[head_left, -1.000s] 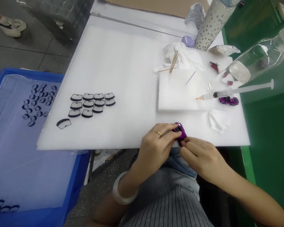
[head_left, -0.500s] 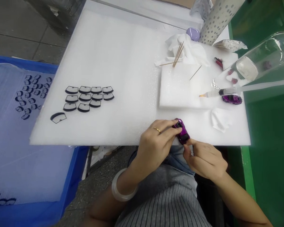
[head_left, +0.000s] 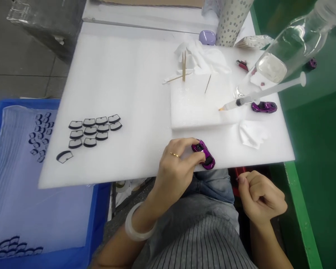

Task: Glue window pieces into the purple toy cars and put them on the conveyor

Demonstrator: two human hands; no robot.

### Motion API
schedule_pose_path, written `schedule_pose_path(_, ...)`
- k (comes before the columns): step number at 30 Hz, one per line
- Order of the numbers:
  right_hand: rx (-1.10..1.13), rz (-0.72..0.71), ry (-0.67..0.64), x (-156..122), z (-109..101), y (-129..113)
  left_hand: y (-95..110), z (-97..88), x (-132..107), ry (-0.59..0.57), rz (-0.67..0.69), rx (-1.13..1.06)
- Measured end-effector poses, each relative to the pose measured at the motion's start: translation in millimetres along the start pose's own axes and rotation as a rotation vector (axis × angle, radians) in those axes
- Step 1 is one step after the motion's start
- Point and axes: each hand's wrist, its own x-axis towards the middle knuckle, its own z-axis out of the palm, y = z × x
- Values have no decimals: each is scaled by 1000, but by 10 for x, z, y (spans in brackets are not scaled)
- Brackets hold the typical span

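Purple toy car (head_left: 208,154) sits at the worktop's (head_left: 134,74) near edge, right of the middle, lying diagonally. Left hand (head_left: 176,168) grips it, thumb and fingers across roof and side; gold ring on a finger, white bangle (head_left: 138,224) on the wrist. Right hand (head_left: 261,196) is off the car, just past the near edge toward the right corner, fingers curled in like a loose fist; can't tell if anything is pinched at the fingertips. Crumpled white tissue (head_left: 252,134) lies right of the car, near the right corner. Behind the car, white foam block (head_left: 196,108) with a thin dark needle (head_left: 208,84) on top and toothpicks (head_left: 184,67) at its far left corner, beside a bigger wad of white cloth (head_left: 204,58). Syringe (head_left: 268,91), orange tip over the block, points left. Second purple car (head_left: 264,107) by the right edge; clear bottle (head_left: 299,45) just behind. Lilac case (head_left: 207,37) and dotted cup (head_left: 233,22) toward the far right corner. Near left corner: eleven black-rimmed clear pieces (head_left: 90,131) in rows, plus one stray (head_left: 64,157). Blue tray (head_left: 93,224) off the left edge, more such pieces (head_left: 40,136) inside.
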Motion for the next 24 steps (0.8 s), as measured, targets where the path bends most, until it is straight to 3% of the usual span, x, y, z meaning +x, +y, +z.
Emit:
schedule_pose_path(6, 51, -13, 27, -22, -90, -2, 56, -78, -36, -102, 16, 48)
schedule_pose_path(12, 109, 37, 14, -84, -117, 35, 86, -233, -173, -101, -101, 153)
schedule_pose_path(18, 129, 91, -31, -132, -112, 27, 175, -89, -119, -78, -186, 62)
schedule_pose_path(24, 110, 124, -47, -177, -116, 29, 219, 26, -83, -99, -254, 170)
